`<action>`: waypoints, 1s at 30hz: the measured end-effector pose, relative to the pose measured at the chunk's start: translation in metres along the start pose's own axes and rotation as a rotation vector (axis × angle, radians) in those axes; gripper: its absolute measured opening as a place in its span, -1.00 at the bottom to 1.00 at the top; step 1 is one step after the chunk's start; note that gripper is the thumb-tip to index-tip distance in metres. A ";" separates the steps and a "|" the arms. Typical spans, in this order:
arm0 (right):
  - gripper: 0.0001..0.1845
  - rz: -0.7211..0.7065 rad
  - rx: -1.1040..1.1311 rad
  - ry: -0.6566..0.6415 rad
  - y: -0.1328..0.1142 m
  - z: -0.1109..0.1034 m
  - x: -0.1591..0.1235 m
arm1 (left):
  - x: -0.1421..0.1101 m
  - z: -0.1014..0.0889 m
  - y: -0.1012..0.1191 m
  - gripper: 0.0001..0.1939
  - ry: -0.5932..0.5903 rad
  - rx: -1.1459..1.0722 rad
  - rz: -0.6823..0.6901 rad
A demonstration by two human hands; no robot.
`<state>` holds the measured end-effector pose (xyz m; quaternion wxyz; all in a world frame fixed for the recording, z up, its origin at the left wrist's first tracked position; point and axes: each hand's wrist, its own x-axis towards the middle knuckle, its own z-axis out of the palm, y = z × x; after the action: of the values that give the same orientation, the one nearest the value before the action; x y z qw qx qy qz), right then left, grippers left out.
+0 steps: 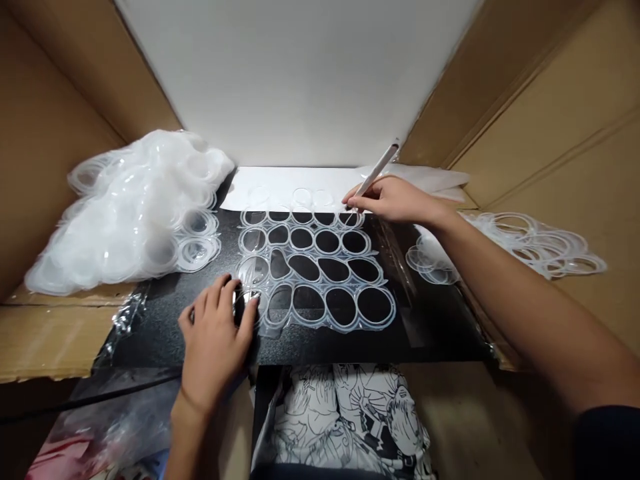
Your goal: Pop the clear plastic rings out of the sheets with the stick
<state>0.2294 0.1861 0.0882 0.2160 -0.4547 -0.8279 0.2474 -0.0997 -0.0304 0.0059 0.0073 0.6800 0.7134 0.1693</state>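
Observation:
A clear plastic sheet of joined rings [315, 309], set in rows, lies on the black work surface [310, 347]. My right hand [390, 199] is closed round a slim white pen-like tool [376, 170]; its thin tip points down at the far right ring of the sheet. My left hand [215, 327] rests at the near left corner of the sheet, fingers curled round a dark shiny object [241, 307] that I cannot make out. The thumb lies close to the sheet's left edge. White paper [295, 179] lies under the far rings.
At the left is a large heap of similar ring sheets [135, 207]. Loose cut rings [540, 247] and a small pile of clear discs [431, 257] lie at the right. Cardboard walls [540, 100] flank both sides. A black cord [100, 399] runs below the left edge.

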 end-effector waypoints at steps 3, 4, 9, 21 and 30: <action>-0.70 0.026 -0.048 0.224 0.005 -0.005 -0.014 | 0.009 0.000 -0.016 -0.61 0.024 0.056 -0.023; -0.70 0.014 -0.038 0.231 0.006 -0.001 -0.020 | 0.012 -0.001 -0.020 -0.59 0.031 0.072 -0.044; -0.76 -0.059 0.132 -0.122 0.018 0.034 -0.052 | 0.018 -0.006 -0.001 -0.65 0.163 0.032 -0.059; -0.74 -0.022 0.423 -0.091 0.054 0.047 -0.067 | 0.031 0.048 0.171 -0.67 -0.149 -0.258 0.483; -0.77 -0.095 0.398 -0.059 0.059 0.048 -0.068 | 0.034 0.057 0.177 -0.63 -0.182 -0.187 0.426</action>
<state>0.2728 0.1445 0.0055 0.2887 -0.3559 -0.7892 0.4087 0.0827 0.0189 0.0037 0.0985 0.8239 0.5314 0.1707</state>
